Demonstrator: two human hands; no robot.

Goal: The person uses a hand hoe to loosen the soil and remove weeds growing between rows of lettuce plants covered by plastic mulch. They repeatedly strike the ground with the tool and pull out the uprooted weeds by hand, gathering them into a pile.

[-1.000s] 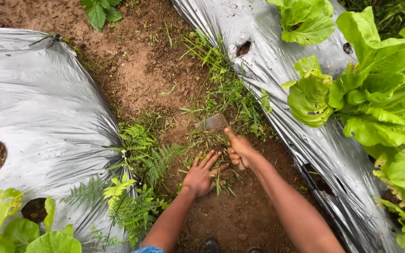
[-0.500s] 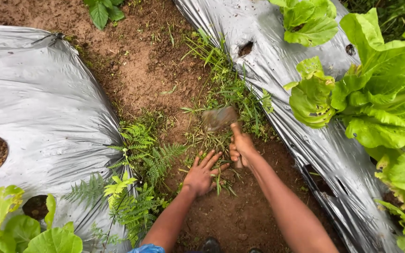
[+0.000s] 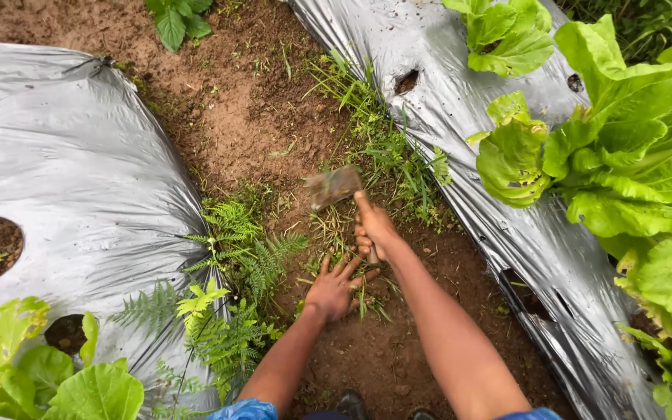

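Hoe (image 3: 334, 187) | right hand (image 3: 372, 231) fingers wrapped on handle | left hand (image 3: 333, 290) fingers spread on weeds (image 3: 341, 233)

You see silver-grey, glossy plastic sheeting (image 3: 79, 179) along both edges of the reddish-brown soil path (image 3: 227, 117). The lettuce leaves (image 3: 631, 163) are bright yellow-green, the ferns (image 3: 243, 257) darker green, and the hoe blade (image 3: 334, 187) is dull rusty brown.

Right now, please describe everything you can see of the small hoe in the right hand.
The small hoe has a flat, roughly rectangular blade, dull brown-grey like soiled metal and blurred. It is raised just above the grass on the soil path. The right hand grips its short handle, mostly hidden in the fist. Nothing else visibly touches it.
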